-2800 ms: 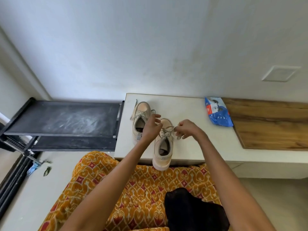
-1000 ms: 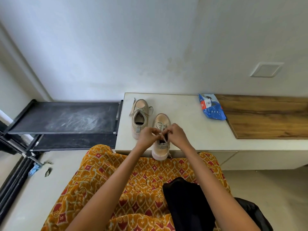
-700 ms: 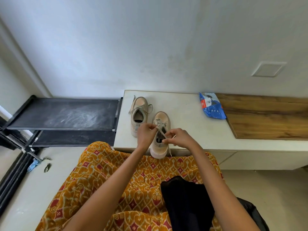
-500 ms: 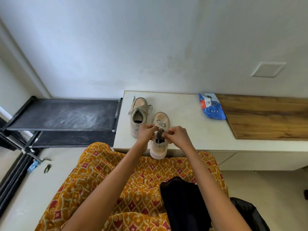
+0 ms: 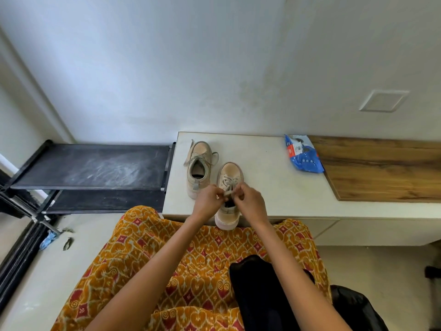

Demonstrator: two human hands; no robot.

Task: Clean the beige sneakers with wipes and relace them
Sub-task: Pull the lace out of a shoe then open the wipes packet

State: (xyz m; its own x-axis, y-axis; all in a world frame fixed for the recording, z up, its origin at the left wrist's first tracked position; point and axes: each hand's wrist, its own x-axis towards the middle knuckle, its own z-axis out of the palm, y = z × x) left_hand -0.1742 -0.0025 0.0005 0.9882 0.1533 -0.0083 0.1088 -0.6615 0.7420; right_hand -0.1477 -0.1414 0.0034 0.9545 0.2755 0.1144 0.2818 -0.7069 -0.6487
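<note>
Together, left hand (image 5: 208, 199) and right hand (image 5: 251, 199) pinch the lace (image 5: 228, 186) over the nearer sneaker (image 5: 229, 194); the blue wipes pack (image 5: 302, 154) print is unreadable.

This looks like a room in a home, likely an entry or utility corner. A low white counter (image 5: 274, 187) stands against a plain painted wall (image 5: 167, 68), with a wood-grain panel (image 5: 381, 170) covering its right end. A pair of beige sneakers (image 5: 198, 168) sits near the counter's left edge, and a blue wipes packet (image 5: 303, 155) lies at its back edge beside the wood panel. Left of the counter stands a dusty black rack (image 5: 90, 167). The floor (image 5: 35, 271) is pale. A patterned orange garment (image 5: 179, 259) covers the seated person's lap.
</note>
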